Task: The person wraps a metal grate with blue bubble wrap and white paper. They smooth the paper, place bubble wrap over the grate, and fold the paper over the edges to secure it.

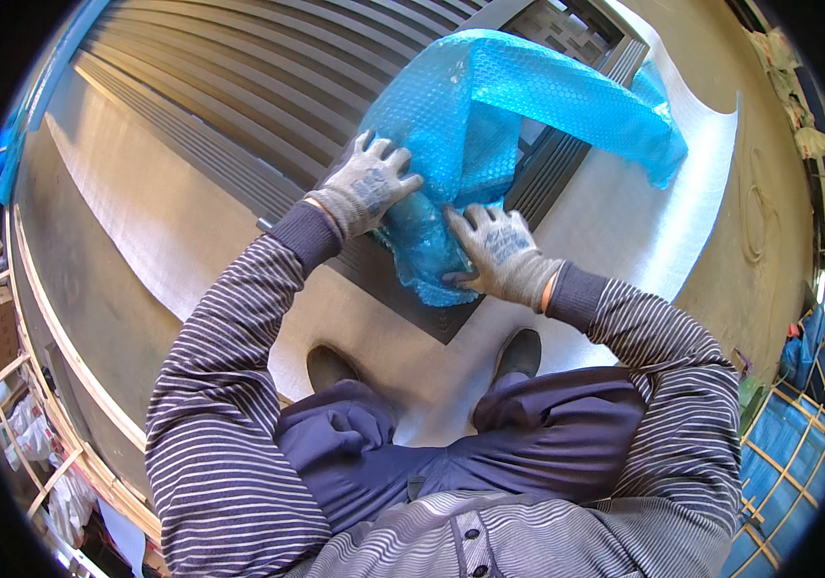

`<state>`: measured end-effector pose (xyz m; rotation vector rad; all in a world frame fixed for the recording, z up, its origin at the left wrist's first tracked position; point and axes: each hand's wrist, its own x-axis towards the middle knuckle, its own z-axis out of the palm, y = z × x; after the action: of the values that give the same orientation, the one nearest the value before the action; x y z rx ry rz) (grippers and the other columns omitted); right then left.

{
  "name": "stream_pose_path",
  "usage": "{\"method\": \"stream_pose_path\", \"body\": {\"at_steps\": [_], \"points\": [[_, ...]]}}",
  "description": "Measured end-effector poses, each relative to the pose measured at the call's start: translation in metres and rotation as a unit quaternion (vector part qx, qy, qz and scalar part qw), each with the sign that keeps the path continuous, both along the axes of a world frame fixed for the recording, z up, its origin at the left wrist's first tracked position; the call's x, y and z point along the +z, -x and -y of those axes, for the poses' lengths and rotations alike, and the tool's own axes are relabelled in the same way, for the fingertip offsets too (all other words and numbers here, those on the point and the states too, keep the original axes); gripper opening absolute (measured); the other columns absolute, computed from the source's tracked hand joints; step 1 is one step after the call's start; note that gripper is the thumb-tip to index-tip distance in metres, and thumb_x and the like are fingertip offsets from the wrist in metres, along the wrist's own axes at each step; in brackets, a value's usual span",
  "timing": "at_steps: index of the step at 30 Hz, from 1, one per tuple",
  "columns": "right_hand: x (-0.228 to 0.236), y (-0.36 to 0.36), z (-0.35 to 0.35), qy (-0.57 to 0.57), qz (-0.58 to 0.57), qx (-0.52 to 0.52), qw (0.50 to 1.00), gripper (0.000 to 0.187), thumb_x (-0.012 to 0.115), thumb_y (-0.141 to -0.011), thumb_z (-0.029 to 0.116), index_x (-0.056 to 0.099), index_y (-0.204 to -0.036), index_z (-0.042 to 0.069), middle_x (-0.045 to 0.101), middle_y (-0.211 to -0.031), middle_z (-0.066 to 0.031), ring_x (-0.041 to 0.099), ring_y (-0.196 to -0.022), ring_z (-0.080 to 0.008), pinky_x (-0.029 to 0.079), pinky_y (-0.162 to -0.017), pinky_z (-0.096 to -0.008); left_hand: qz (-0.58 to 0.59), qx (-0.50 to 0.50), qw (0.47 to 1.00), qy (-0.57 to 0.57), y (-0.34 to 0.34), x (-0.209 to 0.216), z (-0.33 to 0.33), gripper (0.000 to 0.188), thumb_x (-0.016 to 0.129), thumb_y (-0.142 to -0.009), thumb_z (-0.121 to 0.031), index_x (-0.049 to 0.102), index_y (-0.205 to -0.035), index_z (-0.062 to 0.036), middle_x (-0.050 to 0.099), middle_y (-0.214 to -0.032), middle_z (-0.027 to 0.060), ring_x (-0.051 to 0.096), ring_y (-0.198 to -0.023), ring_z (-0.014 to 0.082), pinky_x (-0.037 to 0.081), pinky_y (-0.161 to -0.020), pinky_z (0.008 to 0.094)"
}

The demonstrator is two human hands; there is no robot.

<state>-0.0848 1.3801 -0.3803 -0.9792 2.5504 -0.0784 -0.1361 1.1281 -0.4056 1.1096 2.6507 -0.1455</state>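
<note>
A crumpled sheet of blue bubble wrap (422, 125) lies over the near corner of a dark slatted panel (210, 77), with a loose strip trailing off to the right. Both my hands wear grey knit work gloves. On the wrap's left side rests my left hand (366, 185), fingers spread. My right hand (507, 252) presses against the wrap's lower right part, its fingers apart and the thumb low near the panel's edge. Between the hands the wrap is bunched up, hiding part of the panel's frame beneath it.
Under the panel spreads a pale sheet (624, 207) with a curled right edge. My shoes (518, 353) stand close to the panel's near corner. Wooden lattice frames (51, 424) line the left side; a blue sheet behind lattice (788, 472) is at lower right.
</note>
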Motion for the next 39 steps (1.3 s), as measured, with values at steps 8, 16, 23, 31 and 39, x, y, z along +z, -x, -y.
{"method": "stream_pose_path", "body": {"at_steps": [8,16,23,31,39], "points": [[-0.035,0.038,-0.03,0.088,0.003,0.139,0.986,0.103,0.089,-0.068,0.043,0.04,-0.152,0.01,0.058,-0.13,-0.0148,0.058,-0.122,-0.0333,0.044,-0.104,-0.0488,0.016,0.029,0.986,-0.162,-0.006,-0.015,0.019,0.077,0.094,-0.063,-0.031,0.059,-0.132,-0.0303,0.055,-0.135,0.0113,0.048,-0.134,0.0371,0.031,-0.119,0.0629],[0.004,0.087,-0.019,0.038,0.19,0.131,0.972,0.075,0.087,-0.077,0.043,0.058,-0.138,0.01,0.066,-0.128,-0.0176,0.064,-0.117,-0.0359,0.049,-0.104,-0.0471,0.003,0.014,0.998,-0.057,-0.013,-0.007,0.012,0.071,0.088,-0.068,-0.021,0.06,-0.133,-0.0269,0.058,-0.133,0.0081,0.053,-0.128,0.0333,0.036,-0.114,0.062],[0.033,0.198,-0.055,-0.049,-0.314,-0.1,0.943,0.088,0.086,-0.075,0.044,0.044,-0.151,0.026,0.054,-0.145,-0.0132,0.049,-0.137,-0.035,0.034,-0.115,-0.0612,-0.049,0.053,0.993,-0.098,-0.024,-0.023,0.012,0.068,0.088,-0.07,-0.019,0.061,-0.131,-0.0274,0.062,-0.13,0.003,0.053,-0.127,0.0321,0.033,-0.115,0.0647],[-0.056,0.165,-0.068,-0.001,-0.24,-0.151,0.959,0.057,0.067,-0.094,0.037,0.051,-0.145,0.021,0.063,-0.135,-0.0154,0.061,-0.123,-0.035,0.045,-0.103,-0.0547,0.003,0.246,0.914,-0.323,-0.024,-0.011,0.032,0.072,0.091,-0.063,-0.017,0.062,-0.129,-0.0237,0.065,-0.126,0.0061,0.057,-0.123,0.0356,0.044,-0.111,0.053],[0.002,0.152,-0.087,-0.008,-0.097,-0.104,0.99,0.064,0.073,-0.087,0.046,0.054,-0.141,0.015,0.066,-0.13,-0.0149,0.064,-0.118,-0.0341,0.044,-0.107,-0.049,0.172,0.387,0.631,-0.65,0.035,0.048,0.047,0.061,0.086,-0.08,-0.018,0.058,-0.132,-0.0044,0.068,-0.12,0.013,0.068,-0.109,0.0248,0.059,-0.096,0.0388]]}}
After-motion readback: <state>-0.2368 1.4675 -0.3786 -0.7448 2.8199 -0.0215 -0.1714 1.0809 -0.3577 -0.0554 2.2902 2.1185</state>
